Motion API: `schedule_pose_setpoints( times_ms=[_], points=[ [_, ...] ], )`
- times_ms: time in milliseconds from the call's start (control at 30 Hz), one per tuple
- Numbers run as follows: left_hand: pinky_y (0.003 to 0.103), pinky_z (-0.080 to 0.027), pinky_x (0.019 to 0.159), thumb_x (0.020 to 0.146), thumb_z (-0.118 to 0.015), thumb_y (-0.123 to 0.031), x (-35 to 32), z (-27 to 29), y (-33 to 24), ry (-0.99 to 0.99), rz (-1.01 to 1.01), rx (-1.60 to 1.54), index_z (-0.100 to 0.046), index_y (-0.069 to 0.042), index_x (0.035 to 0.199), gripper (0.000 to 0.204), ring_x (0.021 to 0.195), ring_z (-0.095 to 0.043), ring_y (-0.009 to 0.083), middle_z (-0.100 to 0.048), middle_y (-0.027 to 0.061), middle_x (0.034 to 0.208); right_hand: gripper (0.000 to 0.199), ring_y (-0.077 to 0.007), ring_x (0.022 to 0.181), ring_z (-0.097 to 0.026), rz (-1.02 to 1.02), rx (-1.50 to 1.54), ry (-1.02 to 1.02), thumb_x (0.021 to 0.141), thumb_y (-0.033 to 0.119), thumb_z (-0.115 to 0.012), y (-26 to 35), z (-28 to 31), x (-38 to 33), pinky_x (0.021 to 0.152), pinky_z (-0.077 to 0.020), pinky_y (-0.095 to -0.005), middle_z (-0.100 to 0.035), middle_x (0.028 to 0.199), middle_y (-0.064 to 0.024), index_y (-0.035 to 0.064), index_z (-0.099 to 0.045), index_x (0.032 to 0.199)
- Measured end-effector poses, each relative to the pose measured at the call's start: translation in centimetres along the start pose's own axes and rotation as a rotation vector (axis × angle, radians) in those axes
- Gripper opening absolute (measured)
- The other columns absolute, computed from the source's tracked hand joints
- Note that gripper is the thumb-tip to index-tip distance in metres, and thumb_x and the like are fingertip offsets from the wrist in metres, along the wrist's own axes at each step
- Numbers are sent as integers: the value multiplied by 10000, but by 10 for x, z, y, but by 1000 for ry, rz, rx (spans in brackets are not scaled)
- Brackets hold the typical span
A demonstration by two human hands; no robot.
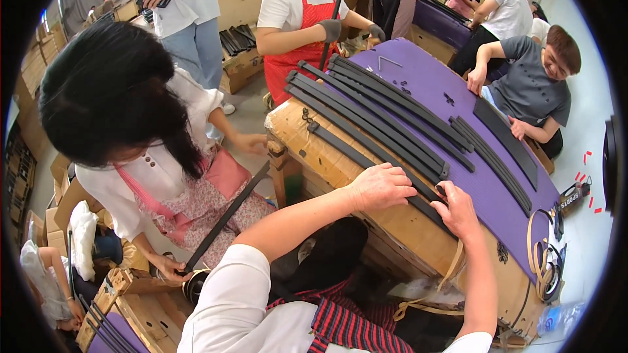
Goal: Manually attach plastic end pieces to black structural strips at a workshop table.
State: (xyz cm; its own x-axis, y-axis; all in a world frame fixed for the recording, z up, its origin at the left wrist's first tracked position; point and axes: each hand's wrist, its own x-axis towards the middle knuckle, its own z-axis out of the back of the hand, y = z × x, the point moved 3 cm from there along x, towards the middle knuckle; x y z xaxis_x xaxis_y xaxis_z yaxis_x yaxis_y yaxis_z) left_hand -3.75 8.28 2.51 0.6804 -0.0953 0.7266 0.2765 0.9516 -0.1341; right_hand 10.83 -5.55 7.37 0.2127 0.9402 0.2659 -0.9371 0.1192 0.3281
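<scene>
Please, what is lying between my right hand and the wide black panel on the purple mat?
In the head view, narrow black strips lie on the purple mat, between your right hand and the wide black panel.

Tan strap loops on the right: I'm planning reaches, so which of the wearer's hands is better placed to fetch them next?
Probably the right hand: it is nearer the tan strap loops, while the left hand is farther left, over a black strip.

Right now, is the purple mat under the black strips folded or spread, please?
Spread: the purple mat shows one broad surface beneath the black strips.
</scene>
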Motion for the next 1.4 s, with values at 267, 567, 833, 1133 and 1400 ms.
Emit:
schedule_pose_setpoints(
  times_ms=[267, 567, 833, 1133, 1400],
  points=[
    [323, -448, 762, 712, -667, -273, -2, 2, -2, 30, 24, 20, -615, -161, 970, 286, 891, -556, 191, -592, -8, 889, 342, -262, 668, -572, -34, 138, -94, 677, 131, -707, 27, 24, 17, 656, -466, -317, -575, 748, -132, 8, -485, 907],
    [336, -438, 845, 711, -665, -290, -1, 3, -6, 45, 66, 40, -628, -148, 932, 266, 982, -549, 199, -619, -3, 939, 314, -114, 653, -449, -122, 425, -299, 672, 123, -748, 49, 16, -2, 608, -419, -256, -516, 708, -19, 38, -470, 789],
    [346, -446, 788, 734, -643, -265, 14, 9, -3, 92, 24, 127, -637, -142, 949, 248, 894, -541, 215, -590, 21, 864, 301, -40, 666, -407, -221, 639, -569, 687, -31, -720, 36, 73, -91, 601, -363, -186, -448, 740, 41, 65, -468, 820],
    [335, -451, 783, 735, -661, -199, 32, -11, 8, 81, 149, 8, -658, -92, 932, 224, 857, -556, 224, -622, 38, 859, 336, -60, 715, -485, -289, 666, -905, 682, -24, -730, 23, 117, -212, 677, -413, -193, -487, 808, 10, 72, -474, 878],
    [342, -441, 800, 776, -630, -203, 40, -20, 9, 156, 128, -61, -657, -97, 942, 199, 918, -540, 217, -606, 20, 921, 332, -64, 701, -498, -357, 727, -987, 677, -48, -714, 28, 108, -267, 668, -421, -189, -496, 811, -1, 63, -469, 871]
  ],
)
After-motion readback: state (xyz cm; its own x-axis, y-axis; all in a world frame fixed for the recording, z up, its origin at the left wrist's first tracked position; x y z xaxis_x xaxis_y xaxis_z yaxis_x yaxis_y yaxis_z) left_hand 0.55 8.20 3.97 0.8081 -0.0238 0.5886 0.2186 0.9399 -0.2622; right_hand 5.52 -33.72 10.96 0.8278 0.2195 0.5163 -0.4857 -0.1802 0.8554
